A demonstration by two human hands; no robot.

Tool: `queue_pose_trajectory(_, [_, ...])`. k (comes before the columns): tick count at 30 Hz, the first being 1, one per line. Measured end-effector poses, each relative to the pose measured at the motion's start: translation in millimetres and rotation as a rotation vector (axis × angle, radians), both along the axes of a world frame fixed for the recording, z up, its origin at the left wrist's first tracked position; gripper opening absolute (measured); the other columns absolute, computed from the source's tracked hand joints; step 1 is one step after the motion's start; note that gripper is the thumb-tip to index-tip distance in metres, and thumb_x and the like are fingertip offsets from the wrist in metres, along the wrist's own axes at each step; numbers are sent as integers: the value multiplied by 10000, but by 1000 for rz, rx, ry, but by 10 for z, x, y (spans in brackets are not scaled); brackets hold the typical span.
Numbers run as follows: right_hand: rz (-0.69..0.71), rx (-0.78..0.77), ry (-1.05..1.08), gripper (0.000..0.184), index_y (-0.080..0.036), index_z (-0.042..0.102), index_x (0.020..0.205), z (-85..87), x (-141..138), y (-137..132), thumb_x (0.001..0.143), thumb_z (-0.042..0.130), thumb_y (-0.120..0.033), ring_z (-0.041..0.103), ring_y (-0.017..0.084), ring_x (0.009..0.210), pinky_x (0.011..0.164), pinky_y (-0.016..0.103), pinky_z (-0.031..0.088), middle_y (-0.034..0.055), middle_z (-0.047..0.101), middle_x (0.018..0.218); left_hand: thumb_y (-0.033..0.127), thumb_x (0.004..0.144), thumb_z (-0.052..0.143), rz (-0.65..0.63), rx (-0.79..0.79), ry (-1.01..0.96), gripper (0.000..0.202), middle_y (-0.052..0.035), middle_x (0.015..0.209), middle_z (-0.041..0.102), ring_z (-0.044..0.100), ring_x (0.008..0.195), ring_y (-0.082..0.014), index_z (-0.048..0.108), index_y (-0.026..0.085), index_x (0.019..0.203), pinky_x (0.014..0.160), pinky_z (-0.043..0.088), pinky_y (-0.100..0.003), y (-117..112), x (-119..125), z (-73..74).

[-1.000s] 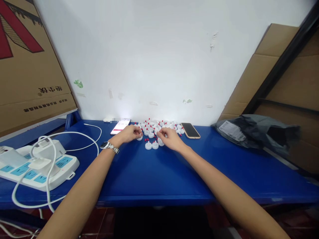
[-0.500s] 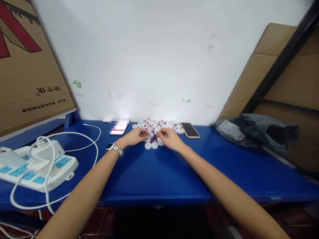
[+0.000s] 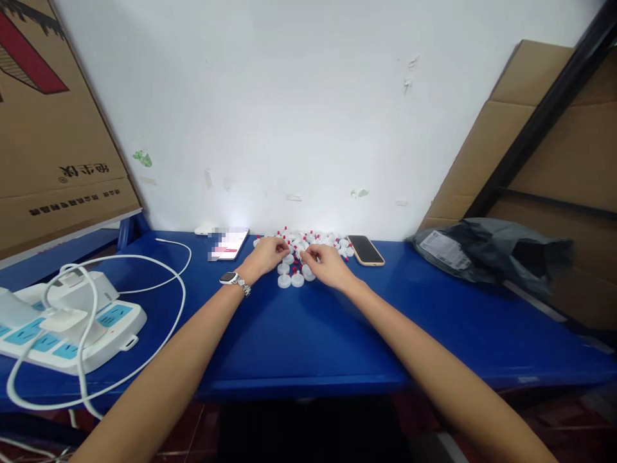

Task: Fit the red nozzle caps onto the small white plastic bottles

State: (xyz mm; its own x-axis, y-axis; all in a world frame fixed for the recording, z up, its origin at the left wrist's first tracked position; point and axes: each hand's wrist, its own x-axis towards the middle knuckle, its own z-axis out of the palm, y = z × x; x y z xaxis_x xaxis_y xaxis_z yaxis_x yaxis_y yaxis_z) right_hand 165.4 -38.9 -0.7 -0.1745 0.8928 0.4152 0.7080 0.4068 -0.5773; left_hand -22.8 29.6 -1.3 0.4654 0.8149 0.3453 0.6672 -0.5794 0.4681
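A heap of white round nozzle caps [image 3: 341, 244], several with small red tips, lies against the wall at the back of the blue table. My left hand [image 3: 268, 255] reaches over the heap's left side, thumb and fingers pinched together. Opposite it, at the right front of the heap, my right hand [image 3: 328, 265] is also closed in a pinch. Whatever either pinch holds is too small to make out. Between and below the hands stand several caps without red tips, such as one white cap [image 3: 297, 280] at the front. Loose red tips lie between the hands.
A lit phone [image 3: 235, 244] lies left of the heap, a dark-screened phone [image 3: 366, 251] right of it. A white power strip [image 3: 108, 331] with looping cables covers the table's left. A grey plastic bag [image 3: 486, 251] lies at right; a cardboard box [image 3: 62, 141] stands at left.
My left hand has shifted slightly forward and its wrist has turned, moving the watch to the right. My right hand stays nearly in place. The whole view has shifted a little.
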Motion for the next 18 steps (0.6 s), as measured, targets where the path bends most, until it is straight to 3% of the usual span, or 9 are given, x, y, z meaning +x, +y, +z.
queue_pose_trajectory(10, [-51, 54, -26, 312, -176, 661, 772, -5, 87, 49, 935, 464, -354, 546, 139, 645, 645, 261, 346, 16, 653, 680, 254, 818, 596, -25, -21, 47, 168, -78, 773, 720, 640, 693, -188, 720, 140, 812, 644, 452, -279, 6, -38, -12])
queue_pose_trajectory(15, [-189, 65, -131, 186, -192, 685, 909, -36, 204, 117, 867, 538, -298, 572, 172, 742, 716, 282, 352, 28, 667, 757, 389, 877, 551, -22, 18, 30, 292, -56, 731, 689, 614, 655, -178, 708, 150, 939, 613, 417, -277, -52, -38, 6])
queue_pose_trajectory(18, [-227, 16, -197, 184, -202, 709, 899, -54, 231, 157, 830, 591, -325, 576, 196, 798, 769, 315, 351, 47, 679, 818, 435, 900, 515, 33, 63, 20, 345, -47, 693, 664, 592, 627, -178, 689, 150, 988, 593, 386, -280, -130, -39, 79])
